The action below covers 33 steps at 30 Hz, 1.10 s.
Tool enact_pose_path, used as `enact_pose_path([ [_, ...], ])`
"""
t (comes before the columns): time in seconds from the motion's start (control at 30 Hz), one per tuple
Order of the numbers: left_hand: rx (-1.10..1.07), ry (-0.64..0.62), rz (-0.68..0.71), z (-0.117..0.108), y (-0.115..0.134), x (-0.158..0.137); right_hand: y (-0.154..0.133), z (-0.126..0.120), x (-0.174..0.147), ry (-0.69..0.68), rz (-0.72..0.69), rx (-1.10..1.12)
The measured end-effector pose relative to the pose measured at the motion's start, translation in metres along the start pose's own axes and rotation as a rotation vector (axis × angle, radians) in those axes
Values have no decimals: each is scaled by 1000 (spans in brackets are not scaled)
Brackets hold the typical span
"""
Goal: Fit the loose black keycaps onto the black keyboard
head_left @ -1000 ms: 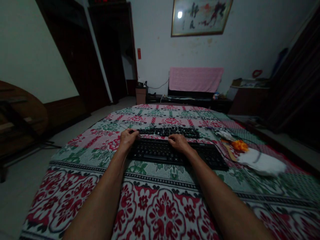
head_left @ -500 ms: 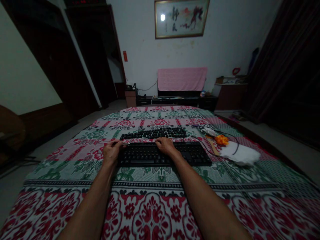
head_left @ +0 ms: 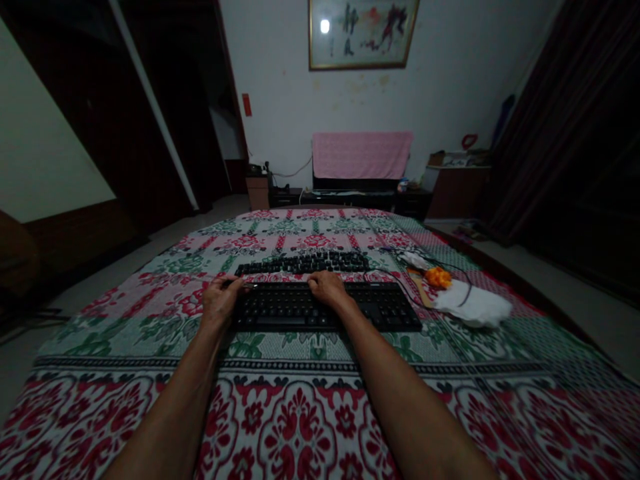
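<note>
Black keyboard [head_left: 280, 309], red-and-green floral cloth [head_left: 299, 427]

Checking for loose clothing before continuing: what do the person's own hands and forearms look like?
The left hand and right hand wear no gloves; the tapering left forearm and right forearm are bare, with no sleeve, watch or bracelet visible. Rings can't be judged.

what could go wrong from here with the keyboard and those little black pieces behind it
The right hand is close to the small black pieces, so reaching forward might knock some out of place. The keyboard lies on a patterned cloth, which could ruck up or let it slide if pushed.
</note>
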<state>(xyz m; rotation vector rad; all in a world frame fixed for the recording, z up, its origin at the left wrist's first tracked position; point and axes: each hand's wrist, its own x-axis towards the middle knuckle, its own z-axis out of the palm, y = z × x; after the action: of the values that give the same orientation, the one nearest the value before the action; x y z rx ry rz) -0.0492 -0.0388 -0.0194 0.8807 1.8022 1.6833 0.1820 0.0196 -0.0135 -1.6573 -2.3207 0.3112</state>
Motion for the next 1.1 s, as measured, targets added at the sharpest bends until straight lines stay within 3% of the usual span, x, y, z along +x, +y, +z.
enact_pose_path([
  [0.17, 39, -17, 24, 0, -6, 4, 1, -4, 0, -27, 13, -4],
  [0.43, 80, -47, 59, 5, 12, -13, 11, 1, 7, -18, -27, 18],
  [0.7, 126, -63, 114, 5, 5, -9, 14, 3, 9, -4, -84, 13],
  [0.83, 105, -86, 75, 1, 9, -5, 10, 2, 9, -12, -57, -2],
  [0.97, 67, -205, 9, -6, 18, 1, -6, 4, 4, 54, -194, 86],
  [1.1, 151, -293, -6, -1, 21, -1, -25, 8, -4, 18, -313, 82],
])
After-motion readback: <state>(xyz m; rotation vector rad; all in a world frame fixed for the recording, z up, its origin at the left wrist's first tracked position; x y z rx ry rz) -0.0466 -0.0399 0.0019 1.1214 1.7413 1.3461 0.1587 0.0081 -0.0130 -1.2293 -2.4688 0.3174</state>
